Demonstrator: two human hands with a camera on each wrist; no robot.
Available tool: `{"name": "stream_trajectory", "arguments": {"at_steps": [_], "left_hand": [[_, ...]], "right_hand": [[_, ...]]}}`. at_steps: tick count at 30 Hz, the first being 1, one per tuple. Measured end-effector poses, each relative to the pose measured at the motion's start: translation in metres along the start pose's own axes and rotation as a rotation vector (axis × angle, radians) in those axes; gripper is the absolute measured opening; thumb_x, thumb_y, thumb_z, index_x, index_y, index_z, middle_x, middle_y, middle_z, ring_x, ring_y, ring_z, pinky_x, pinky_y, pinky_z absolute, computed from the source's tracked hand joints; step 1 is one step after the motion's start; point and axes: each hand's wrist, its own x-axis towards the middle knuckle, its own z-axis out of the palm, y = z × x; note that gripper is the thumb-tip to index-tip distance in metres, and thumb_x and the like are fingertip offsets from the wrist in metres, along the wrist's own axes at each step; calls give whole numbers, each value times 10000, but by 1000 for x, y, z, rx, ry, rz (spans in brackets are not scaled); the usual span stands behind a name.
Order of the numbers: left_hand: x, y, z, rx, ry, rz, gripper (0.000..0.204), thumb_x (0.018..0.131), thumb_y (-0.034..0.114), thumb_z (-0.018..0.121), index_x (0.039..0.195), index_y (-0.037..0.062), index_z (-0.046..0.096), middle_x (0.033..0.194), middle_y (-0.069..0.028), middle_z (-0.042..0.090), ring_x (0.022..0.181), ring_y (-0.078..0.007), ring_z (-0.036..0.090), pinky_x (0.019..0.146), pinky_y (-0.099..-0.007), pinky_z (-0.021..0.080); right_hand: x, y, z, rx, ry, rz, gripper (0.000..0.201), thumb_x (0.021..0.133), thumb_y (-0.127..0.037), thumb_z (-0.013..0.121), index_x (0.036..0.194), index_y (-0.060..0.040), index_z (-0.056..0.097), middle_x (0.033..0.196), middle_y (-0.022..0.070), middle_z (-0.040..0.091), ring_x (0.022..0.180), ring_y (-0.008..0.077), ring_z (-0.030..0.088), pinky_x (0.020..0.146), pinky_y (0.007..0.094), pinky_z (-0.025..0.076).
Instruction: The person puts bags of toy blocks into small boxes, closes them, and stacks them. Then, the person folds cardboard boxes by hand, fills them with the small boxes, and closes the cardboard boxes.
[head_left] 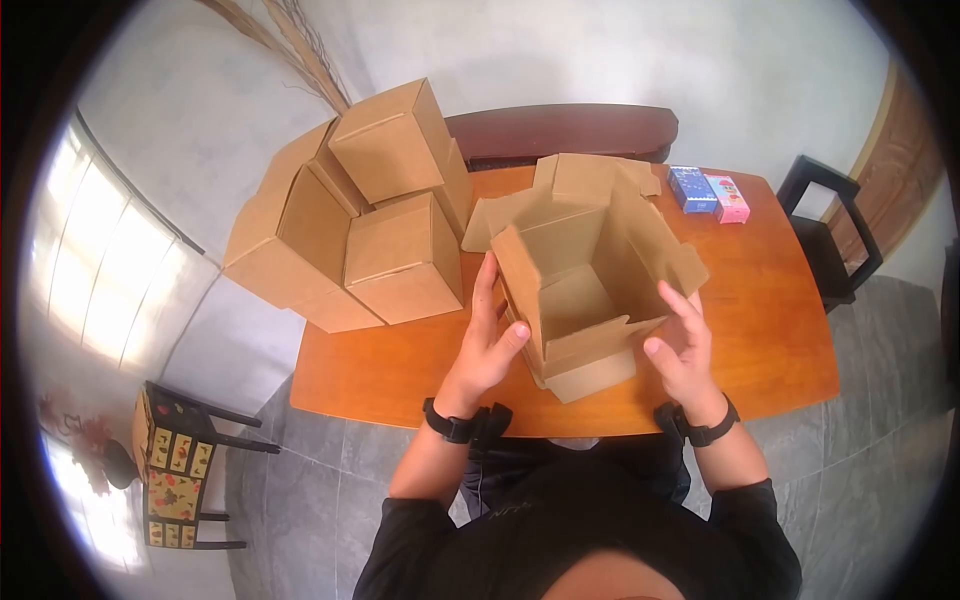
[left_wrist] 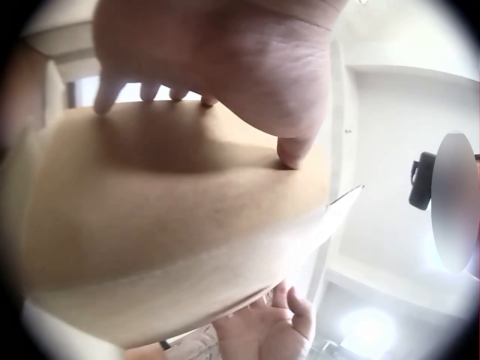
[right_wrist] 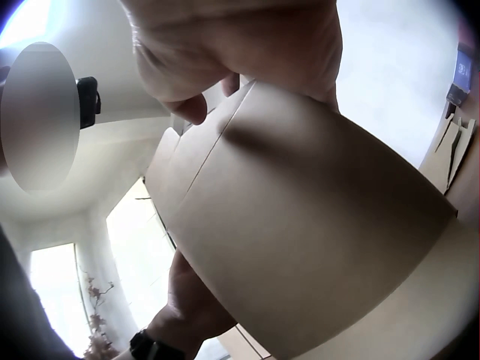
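An uncovered cardboard box (head_left: 575, 295) with its flaps spread stands tilted near the table's front edge. At its left side, my left hand (head_left: 485, 345) lies with fingers extended; in the left wrist view the fingertips and thumb of the left hand (left_wrist: 217, 60) touch the box wall (left_wrist: 172, 217). My right hand (head_left: 688, 350) is at the right front corner, fingers slightly bent, thumb apart. The right wrist view shows the right hand (right_wrist: 247, 45) over the upper edge of the box side (right_wrist: 300, 217); whether its fingertips press on it is unclear.
Several cardboard boxes (head_left: 400, 245) are stacked at the table's left. A blue packet (head_left: 692, 190) and a pink packet (head_left: 729, 198) lie at the back right of the wooden table (head_left: 760, 330). A dark chair (head_left: 825, 250) stands right, a bench (head_left: 560, 130) behind.
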Motion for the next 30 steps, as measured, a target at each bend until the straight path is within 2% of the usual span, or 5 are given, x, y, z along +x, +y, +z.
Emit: {"name": "stream_trajectory", "arguments": {"at_steps": [6,10,12,16,30], "left_hand": [[-5,-6,-10,38,16,-58,716,1031,378,480,1558,0,178,1601,-182,235,1480,-307,236,1186,-444,228],[-7,11,-5,-74,57,-164,756,1026,459,462,1545,-25,199,1574,-190,298,1454,-303,291,1179,-429,237],[-12,1,-10,-161,43,-161,836,995,519,491,1543,-35,190,1577,-201,283,1456,-310,285,1177,-428,238],[-16,7,-1,-224,-72,-72,1059,888,667,579,1547,-40,148,1589,-226,235,1458,-343,272,1163,-436,260],[-4,3,6,115,42,-205,906,936,445,642,1548,-11,154,1572,-223,270,1402,-348,369,1105,-455,353]], "right_hand": [[-6,-20,5,-88,-119,-108,983,869,-309,729,1607,-229,84,1629,263,-112,1513,445,40,1178,533,175],[-9,-26,15,55,-35,-88,1029,890,-430,689,1604,-191,-13,1638,242,-89,1490,428,188,1134,516,297],[-5,-28,6,168,-19,189,1004,899,-562,619,1601,-127,48,1644,211,50,1325,335,445,1016,433,433],[19,-9,-2,72,-19,325,910,920,-594,563,1571,-68,206,1512,164,386,1004,167,508,863,332,482],[31,37,-6,291,-115,397,284,933,-259,684,1067,-48,550,1402,117,486,1241,186,477,1066,358,370]]}}
